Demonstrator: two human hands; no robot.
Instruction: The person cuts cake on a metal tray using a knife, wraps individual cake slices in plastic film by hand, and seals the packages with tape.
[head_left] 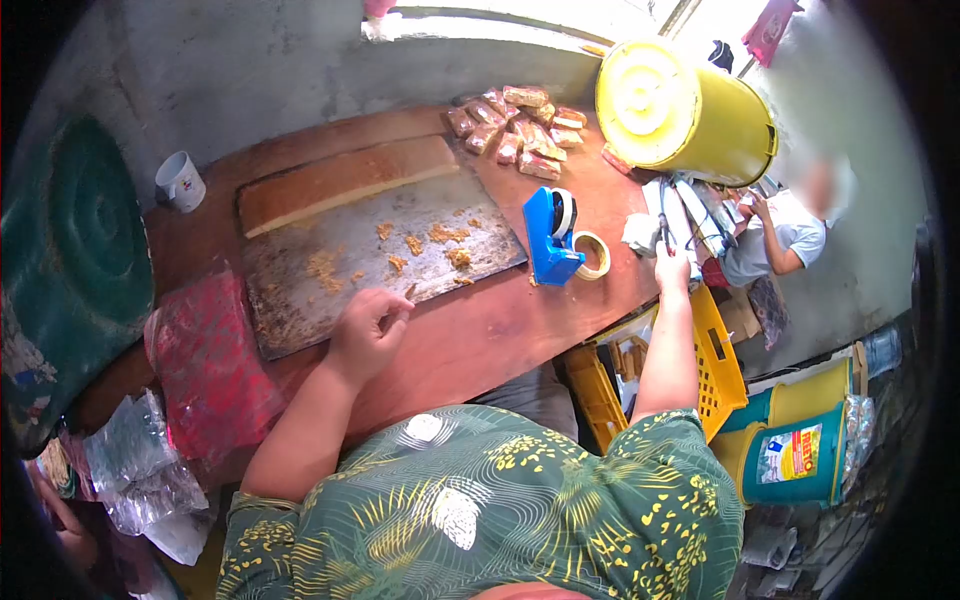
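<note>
Over the near edge of a dark metal tray (350,265), my left hand (372,330) is closed, thumb and fingers pinched round something small that I cannot make out. A long slab of brown-topped cake (350,183) lies along the tray's far side, with crumbs (448,234) scattered on the bare metal. My right hand (672,268) reaches out to the right, closed on something dark and thin, beside a white bundle (640,233). Between my hands stand a blue tape dispenser (550,245) and a tape roll (592,256).
Wrapped packs (520,130) are heaped at the back, near a yellow drum (690,115). A white mug (180,182), red cloth (212,365) and green drum (75,250) are at left. A co-worker (785,235) sits at right. Yellow crates (715,360) stand below the table (500,335).
</note>
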